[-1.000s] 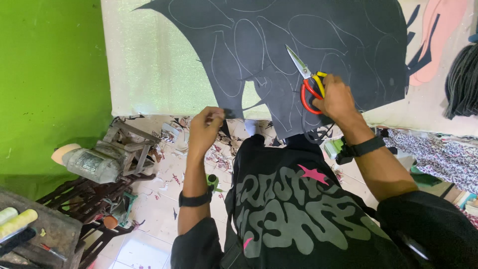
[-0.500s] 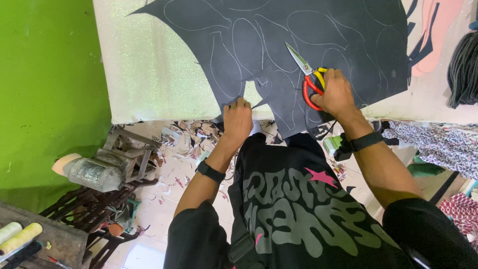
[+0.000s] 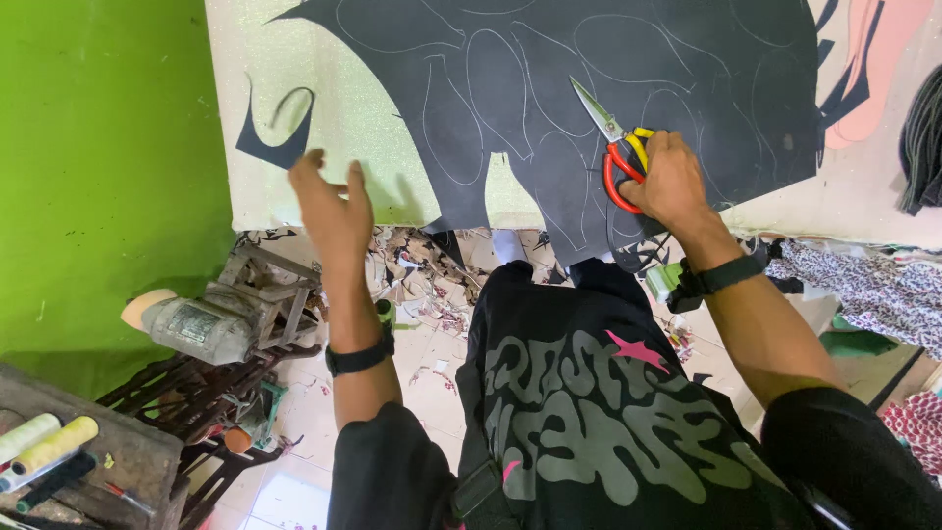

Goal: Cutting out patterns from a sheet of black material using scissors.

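A large black sheet (image 3: 549, 88) with pale chalk outlines lies on a cream glittery board (image 3: 324, 59). My right hand (image 3: 672, 182) holds scissors (image 3: 613, 147) with red and yellow handles; their blades rest shut on the black sheet, pointing up and left. My left hand (image 3: 329, 201) hovers in the air with fingers apart, holding nothing, just below a small cut-off black piece (image 3: 280, 132) that lies on the cream board. Both wrists wear black bands.
A green wall (image 3: 98, 167) stands at the left. Below it are a grey motor (image 3: 196, 329) on a dark metal frame and thread spools (image 3: 44, 447) on a grey ledge. Paper scraps (image 3: 432, 285) litter the tiled floor. Patterned fabric (image 3: 873, 290) lies at the right.
My left hand has left the black sheet's lower edge and swung up and left, opening. A small black piece now lies apart on the cream board. The right hand with the scissors stayed put.
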